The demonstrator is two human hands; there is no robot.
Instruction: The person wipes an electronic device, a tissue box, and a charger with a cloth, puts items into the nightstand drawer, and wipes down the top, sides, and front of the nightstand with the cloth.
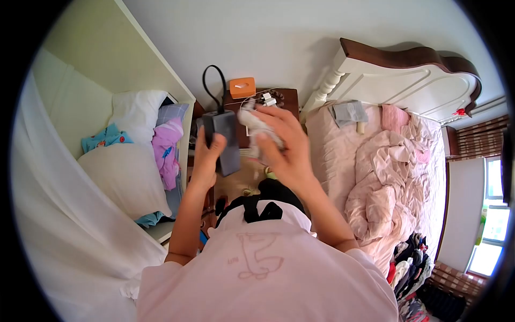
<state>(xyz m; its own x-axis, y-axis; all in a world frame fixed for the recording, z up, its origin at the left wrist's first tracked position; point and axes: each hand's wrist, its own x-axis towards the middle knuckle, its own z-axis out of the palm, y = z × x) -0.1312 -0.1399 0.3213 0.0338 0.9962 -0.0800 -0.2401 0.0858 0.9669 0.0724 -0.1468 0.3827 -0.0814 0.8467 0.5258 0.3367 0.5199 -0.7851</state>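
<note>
My left hand (203, 161) is closed around a dark grey power bank (227, 144), held upright in front of me. A short black cable (213, 66) loops up from its top end. Just to the right, my right hand (289, 142) grips a crumpled whitish cloth (253, 122), smeared by motion. The cloth is close to the power bank's right side; whether they touch I cannot tell. Behind both hands stands a dark brown nightstand (289, 102), partly hidden.
An orange tissue box (242, 87) and white chargers (267, 99) with cables sit on the nightstand. At the left, an open cabinet (161, 70) holds pillows (126, 174) and purple clothing (167, 147). A bed (328, 155) with a rumpled pink quilt (378, 188) fills the right.
</note>
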